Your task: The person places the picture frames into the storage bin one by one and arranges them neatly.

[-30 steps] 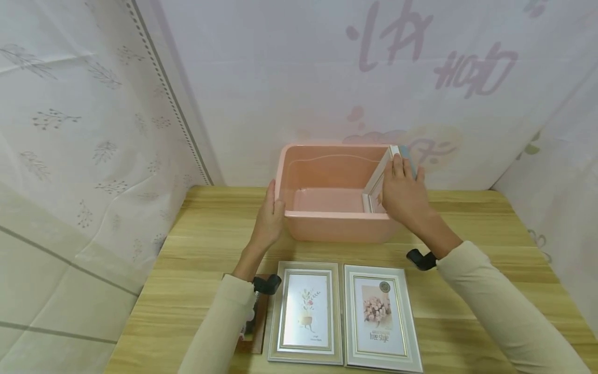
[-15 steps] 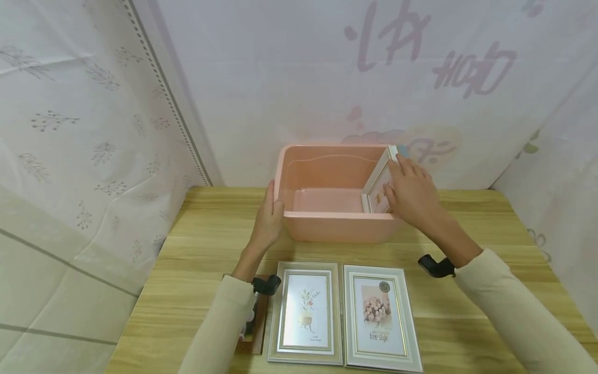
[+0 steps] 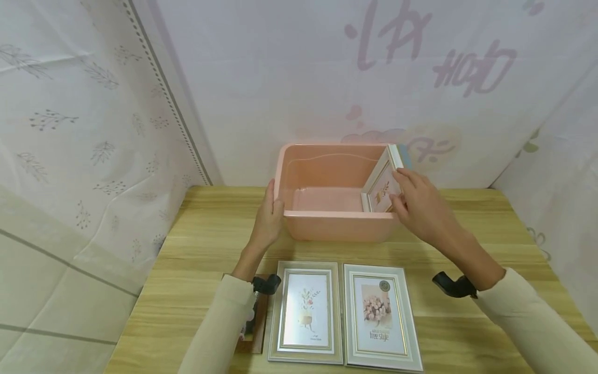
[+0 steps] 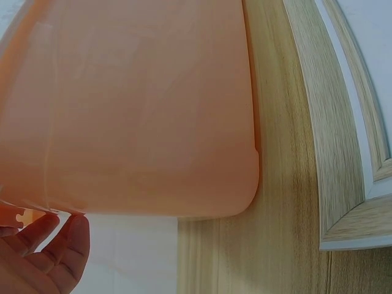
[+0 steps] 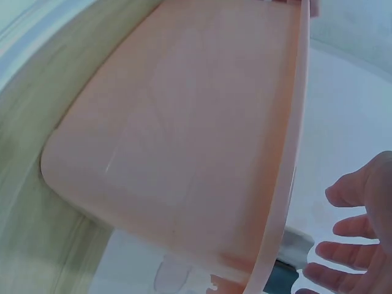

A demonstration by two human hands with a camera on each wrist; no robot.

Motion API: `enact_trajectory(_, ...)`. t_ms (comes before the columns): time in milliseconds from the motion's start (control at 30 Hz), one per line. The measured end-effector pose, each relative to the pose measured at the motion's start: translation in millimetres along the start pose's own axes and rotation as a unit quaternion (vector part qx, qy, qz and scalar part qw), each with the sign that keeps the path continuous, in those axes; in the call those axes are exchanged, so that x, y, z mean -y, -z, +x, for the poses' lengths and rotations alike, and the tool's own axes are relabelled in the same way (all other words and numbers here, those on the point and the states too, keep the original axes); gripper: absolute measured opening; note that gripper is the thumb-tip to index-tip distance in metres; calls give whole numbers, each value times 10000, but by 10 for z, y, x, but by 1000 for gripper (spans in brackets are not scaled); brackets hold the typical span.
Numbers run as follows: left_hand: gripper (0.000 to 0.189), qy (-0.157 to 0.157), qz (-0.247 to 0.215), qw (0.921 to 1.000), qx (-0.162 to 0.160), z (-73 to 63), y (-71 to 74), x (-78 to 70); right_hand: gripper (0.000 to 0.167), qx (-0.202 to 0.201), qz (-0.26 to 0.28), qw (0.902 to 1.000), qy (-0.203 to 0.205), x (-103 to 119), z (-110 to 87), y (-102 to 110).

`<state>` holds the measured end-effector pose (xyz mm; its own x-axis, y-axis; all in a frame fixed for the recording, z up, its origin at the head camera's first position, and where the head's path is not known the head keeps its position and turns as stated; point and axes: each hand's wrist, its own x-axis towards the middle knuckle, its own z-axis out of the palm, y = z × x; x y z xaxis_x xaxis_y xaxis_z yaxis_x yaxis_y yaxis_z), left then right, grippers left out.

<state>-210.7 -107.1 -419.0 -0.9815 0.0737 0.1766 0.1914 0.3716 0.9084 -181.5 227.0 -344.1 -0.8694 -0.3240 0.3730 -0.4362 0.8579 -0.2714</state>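
Observation:
A pink plastic bin [image 3: 337, 227] stands upright near the back of the table. My left hand [image 3: 268, 222] holds its left rim; in the left wrist view my fingertips [image 4: 76, 226] touch the bin's edge. Inside, at the right end, a white picture frame [image 3: 374, 179] with a plant print leans upright. Behind it shows the edge of a light blue thing [image 3: 403, 156], mostly hidden. My right hand [image 3: 420, 208] hovers over the bin's right end, its fingers loosely spread beside the white frame. The right wrist view shows these fingers [image 5: 346, 252] apart from the bin, holding nothing.
On the near table lie a gold-edged picture frame [image 3: 306, 353] and a silver-white one [image 3: 380, 361] side by side. A brown frame [image 3: 257, 332] is partly covered by my left sleeve. A printed cloth wall [image 3: 289, 93] rises right behind the bin.
My right hand has left the top of the white frame and moved right and toward me, with its fingers loosened. The white frame stays leaning in the bin; my left hand has not moved.

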Motion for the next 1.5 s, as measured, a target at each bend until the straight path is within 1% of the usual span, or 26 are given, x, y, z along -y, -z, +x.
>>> enact_trajectory(133,65,3,35,10000,1,2,3,-5,49,-241,-26,9991,345,40,-99,-7)
enact_trajectory(300,65,-32,8,10000,-17,9,2,-10,44,-520,101,9949,863,83,-192,-29)
enact_trajectory(467,65,-92,-37,9999,15,14,4,11,44,-502,227,9898,1315,134,-306,-72)
enact_trajectory(600,65,-31,8,10000,-24,11,5,18,43,-563,233,9836,1697,163,-374,-126)
enact_trajectory(733,64,-8,22,10000,-38,7,10,14,41,-717,423,9791,1855,180,-432,-170)
enact_trajectory(800,64,-9,13,10000,-43,4,10,12,38,-670,621,9779,1880,188,-458,-195)
enact_trajectory(833,64,-5,26,10000,-38,1,13,11,36,-574,708,9784,1858,191,-474,-209)
enact_trajectory(900,64,-14,21,10000,-45,2,13,13,32,-237,844,9807,1750,187,-508,-247)
enact_trajectory(1000,63,-54,1,10000,-58,7,11,15,29,581,1036,9850,1252,158,-571,-323)
enact_trajectory(1067,63,-80,-11,9999,-69,11,8,16,31,1125,1144,9830,890,118,-614,-393)
enact_trajectory(1167,63,-82,-20,9999,-75,12,1,11,35,1697,1343,9750,512,42,-681,-517)
enact_trajectory(1233,64,-86,-15,9999,-58,11,-3,8,38,1887,1438,9705,426,-9,-723,-600)
enact_trajectory(1300,64,-86,8,9999,-60,9,-7,2,43,1997,1483,9678,378,-50,-761,-670)
enact_trajectory(1500,65,-123,45,9999,-35,-2,-4,0,52,2224,1454,9635,314,-138,-837,-819)
